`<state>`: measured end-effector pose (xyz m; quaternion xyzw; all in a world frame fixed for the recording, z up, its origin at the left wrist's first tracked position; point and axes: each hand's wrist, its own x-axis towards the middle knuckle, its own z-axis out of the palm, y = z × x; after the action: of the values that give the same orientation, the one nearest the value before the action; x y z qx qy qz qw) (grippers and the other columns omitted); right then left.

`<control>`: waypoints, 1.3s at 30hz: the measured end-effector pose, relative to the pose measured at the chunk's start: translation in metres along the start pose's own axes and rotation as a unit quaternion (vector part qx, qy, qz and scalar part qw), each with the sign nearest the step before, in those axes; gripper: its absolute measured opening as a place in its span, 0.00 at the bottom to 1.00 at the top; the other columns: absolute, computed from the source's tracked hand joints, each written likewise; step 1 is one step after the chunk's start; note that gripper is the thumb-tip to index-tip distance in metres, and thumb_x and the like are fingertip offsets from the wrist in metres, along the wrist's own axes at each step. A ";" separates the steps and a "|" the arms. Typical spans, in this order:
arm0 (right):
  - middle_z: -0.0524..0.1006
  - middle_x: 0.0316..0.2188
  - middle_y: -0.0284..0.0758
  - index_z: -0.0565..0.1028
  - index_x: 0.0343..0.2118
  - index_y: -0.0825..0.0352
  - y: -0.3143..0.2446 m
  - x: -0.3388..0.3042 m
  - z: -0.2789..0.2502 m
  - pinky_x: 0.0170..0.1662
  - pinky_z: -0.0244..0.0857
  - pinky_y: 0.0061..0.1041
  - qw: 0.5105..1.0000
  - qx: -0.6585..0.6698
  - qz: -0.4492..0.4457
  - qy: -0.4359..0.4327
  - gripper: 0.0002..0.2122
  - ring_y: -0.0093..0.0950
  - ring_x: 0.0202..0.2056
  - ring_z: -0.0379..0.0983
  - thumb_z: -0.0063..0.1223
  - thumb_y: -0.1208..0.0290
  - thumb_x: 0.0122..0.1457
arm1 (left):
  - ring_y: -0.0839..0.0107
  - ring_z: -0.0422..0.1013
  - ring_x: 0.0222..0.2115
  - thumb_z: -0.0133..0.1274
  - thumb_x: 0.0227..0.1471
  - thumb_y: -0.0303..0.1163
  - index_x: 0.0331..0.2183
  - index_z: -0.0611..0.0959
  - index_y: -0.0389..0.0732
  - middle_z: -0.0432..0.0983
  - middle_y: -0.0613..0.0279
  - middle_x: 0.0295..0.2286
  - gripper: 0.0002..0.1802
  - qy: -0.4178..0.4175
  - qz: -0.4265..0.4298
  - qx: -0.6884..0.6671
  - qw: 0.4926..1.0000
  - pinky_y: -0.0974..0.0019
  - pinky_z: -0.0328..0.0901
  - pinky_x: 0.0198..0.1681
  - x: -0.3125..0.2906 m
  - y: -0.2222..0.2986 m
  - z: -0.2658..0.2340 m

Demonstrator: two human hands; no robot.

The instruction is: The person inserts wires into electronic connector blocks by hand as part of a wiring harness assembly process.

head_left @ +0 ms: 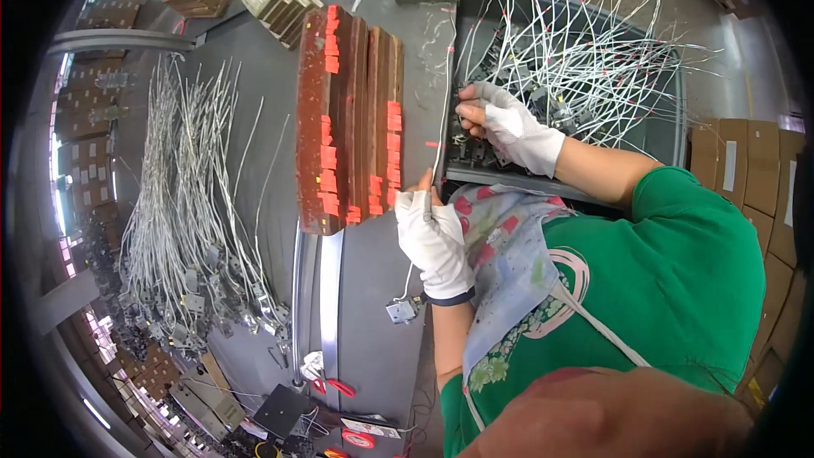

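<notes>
My left hand point(431, 237), in a white fingerless glove, is closed on a thin white wire point(444, 110). The wire runs up from my fingers along the table edge. Below this hand, a small grey box-shaped part point(401, 312) hangs on a white lead. My right hand point(507, 123), gloved the same way, is at the near-left edge of a grey bin point(682, 110). Its thumb and fingers are pinched together; what they hold, if anything, is too small to make out. Many white wires point(585, 51) with red marks and small grey parts fill the bin.
Brown boards point(339, 119) with red tape tabs stand on the grey table point(263, 51) left of my hands. Bundled white wires point(182, 170) with grey parts lie farther left. Red-handled scissors point(335, 387) and a black box point(281, 410) are below. Cardboard boxes point(738, 161) stand at right.
</notes>
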<state>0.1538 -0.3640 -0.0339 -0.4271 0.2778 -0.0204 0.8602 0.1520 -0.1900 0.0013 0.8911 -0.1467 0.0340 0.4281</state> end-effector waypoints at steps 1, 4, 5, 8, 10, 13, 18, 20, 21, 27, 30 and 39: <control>0.68 0.28 0.27 0.65 0.38 0.65 0.004 -0.001 -0.003 0.33 0.59 0.13 0.999 0.010 -0.028 -0.028 0.13 0.16 0.29 0.64 0.54 0.68 0.53 | 0.69 0.66 0.26 0.49 0.44 0.17 0.34 0.81 0.36 0.68 0.60 0.23 0.13 0.002 0.024 0.022 0.999 0.72 0.61 0.32 0.000 -0.006 0.002; 0.68 0.28 0.27 0.66 0.37 0.64 0.002 -0.008 -0.003 0.33 0.59 0.13 0.997 -0.011 -0.029 -0.074 0.11 0.16 0.30 0.64 0.54 0.69 0.53 | 0.67 0.67 0.26 0.49 0.43 0.17 0.34 0.81 0.37 0.69 0.59 0.24 0.13 0.007 0.028 0.052 0.998 0.70 0.62 0.32 -0.003 -0.006 0.007; 0.68 0.28 0.27 0.67 0.36 0.65 0.002 -0.008 -0.002 0.33 0.59 0.13 0.997 -0.019 -0.013 -0.079 0.10 0.16 0.30 0.65 0.52 0.68 0.54 | 0.65 0.68 0.26 0.49 0.42 0.16 0.34 0.81 0.37 0.70 0.58 0.24 0.14 0.010 0.036 0.063 0.997 0.69 0.63 0.32 -0.001 -0.006 0.007; 0.68 0.28 0.27 0.68 0.35 0.65 -0.003 -0.012 0.007 0.33 0.59 0.14 0.996 -0.005 0.026 -0.082 0.10 0.17 0.30 0.65 0.51 0.66 0.55 | 0.64 0.69 0.26 0.49 0.41 0.16 0.33 0.81 0.38 0.70 0.57 0.24 0.14 0.014 0.022 0.048 0.998 0.68 0.63 0.31 -0.002 -0.002 0.006; 0.68 0.27 0.27 0.68 0.34 0.66 0.003 -0.010 0.005 0.33 0.60 0.14 0.995 0.009 0.047 -0.089 0.10 0.16 0.29 0.65 0.51 0.64 0.55 | 0.62 0.69 0.25 0.50 0.39 0.17 0.34 0.81 0.41 0.70 0.57 0.26 0.17 0.016 0.026 0.063 0.998 0.66 0.64 0.28 -0.003 -0.005 0.007; 0.69 0.23 0.27 0.69 0.31 0.66 -0.001 -0.009 0.011 0.32 0.60 0.14 0.991 -0.067 -0.013 -0.118 0.09 0.16 0.26 0.65 0.49 0.65 0.56 | 0.59 0.71 0.24 0.51 0.36 0.19 0.37 0.80 0.46 0.71 0.57 0.29 0.21 0.007 0.033 0.097 0.995 0.63 0.66 0.26 -0.006 -0.008 0.007; 0.72 0.25 0.31 0.70 0.33 0.73 -0.030 0.021 0.033 0.30 0.63 0.16 0.937 -0.296 -0.131 -0.128 0.13 0.18 0.26 0.67 0.47 0.65 0.56 | 0.57 0.71 0.25 0.50 0.35 0.21 0.39 0.79 0.49 0.71 0.56 0.32 0.24 -0.012 0.035 0.126 0.991 0.60 0.66 0.25 -0.008 -0.010 0.006; 0.73 0.22 0.34 0.72 0.30 0.75 -0.047 0.028 0.043 0.28 0.65 0.19 0.895 -0.409 -0.123 -0.128 0.15 0.20 0.24 0.70 0.47 0.63 0.55 | 0.57 0.71 0.25 0.50 0.35 0.21 0.39 0.79 0.49 0.71 0.56 0.32 0.24 -0.009 0.025 0.117 0.993 0.60 0.66 0.26 -0.009 -0.011 0.006; 0.73 0.18 0.35 0.73 0.28 0.75 -0.052 0.032 0.047 0.27 0.66 0.20 0.879 -0.448 -0.096 -0.130 0.16 0.21 0.22 0.71 0.48 0.61 0.53 | 0.57 0.71 0.25 0.50 0.35 0.21 0.39 0.79 0.49 0.71 0.56 0.32 0.24 -0.008 0.025 0.117 0.993 0.60 0.66 0.26 -0.009 -0.010 0.007; 0.74 0.19 0.33 0.73 0.26 0.73 -0.039 0.046 0.055 0.26 0.64 0.17 0.909 -0.400 -0.041 -0.112 0.19 0.18 0.21 0.69 0.51 0.56 0.52 | 0.57 0.71 0.24 0.50 0.35 0.22 0.39 0.79 0.50 0.71 0.56 0.33 0.23 0.008 0.049 0.128 0.991 0.59 0.66 0.25 -0.010 -0.013 0.009; 0.73 0.19 0.32 0.73 0.25 0.71 -0.030 0.045 0.050 0.26 0.63 0.16 0.942 -0.306 -0.076 -0.117 0.16 0.17 0.22 0.68 0.51 0.60 0.54 | 0.57 0.71 0.24 0.50 0.35 0.23 0.39 0.79 0.50 0.71 0.56 0.33 0.23 -0.001 0.036 0.135 0.990 0.59 0.66 0.24 -0.010 -0.012 0.009; 0.68 0.19 0.26 0.70 0.26 0.67 -0.008 -0.003 0.020 0.25 0.56 0.13 0.962 -0.260 0.014 -0.082 0.11 0.14 0.22 0.62 0.50 0.62 0.56 | 0.57 0.72 0.25 0.50 0.36 0.23 0.39 0.79 0.51 0.71 0.57 0.34 0.23 -0.008 0.033 0.144 0.989 0.59 0.66 0.24 -0.008 -0.012 0.008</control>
<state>0.1628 -0.3539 -0.0170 -0.6324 0.2081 0.0998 0.7395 0.1469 -0.1871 -0.0139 0.9384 -0.1727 0.0614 0.2930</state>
